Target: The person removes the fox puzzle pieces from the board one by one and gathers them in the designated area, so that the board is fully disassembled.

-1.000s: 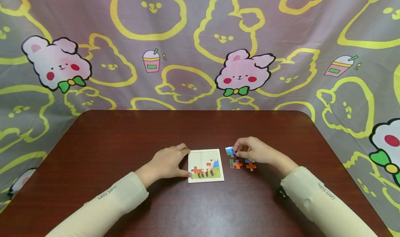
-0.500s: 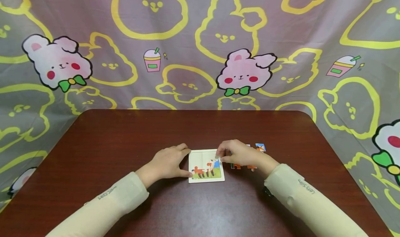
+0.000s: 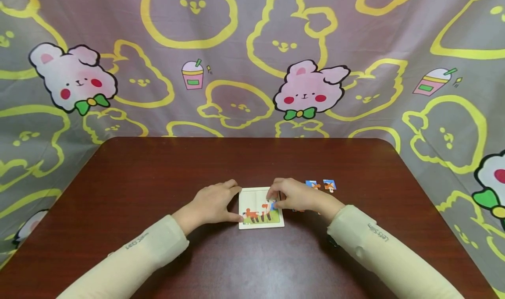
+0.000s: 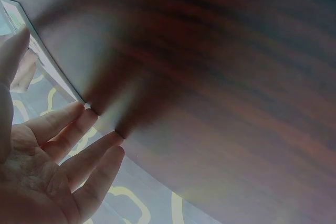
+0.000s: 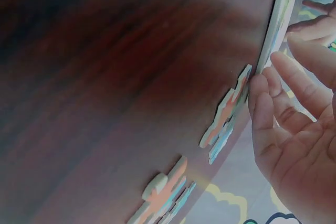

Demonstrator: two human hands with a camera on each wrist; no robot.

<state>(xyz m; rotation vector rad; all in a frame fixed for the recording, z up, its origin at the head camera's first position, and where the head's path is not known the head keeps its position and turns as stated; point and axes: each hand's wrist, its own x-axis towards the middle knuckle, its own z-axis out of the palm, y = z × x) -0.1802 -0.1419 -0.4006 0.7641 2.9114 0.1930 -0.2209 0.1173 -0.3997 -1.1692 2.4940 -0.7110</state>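
A square puzzle tray [image 3: 260, 227] with a pale rim lies mid-table; joined pieces showing an orange animal on grass [image 3: 256, 215] fill its lower part, and its bare board shows above. My left hand [image 3: 211, 206] touches the tray's left side, thumb near the lower corner and index finger at the upper one. In the left wrist view its fingers [image 4: 86, 166] are spread and fairly straight along the rim. Over the tray's right side, my right hand [image 3: 296, 195] pinches a small puzzle piece, mostly hidden by the fingers.
Loose puzzle pieces [image 3: 313, 184] [image 3: 329, 185] lie right of the tray, others partly hidden beneath the right forearm. The right wrist view shows pieces [image 5: 226, 116] lying flat near the hand. A patterned curtain [image 3: 236, 49] hangs behind the dark wooden table [image 3: 177, 167].
My right hand has carried a blue-and-green puzzle piece from the loose pieces leftward to the tray's right part. My left hand has stayed at the tray's left edge.
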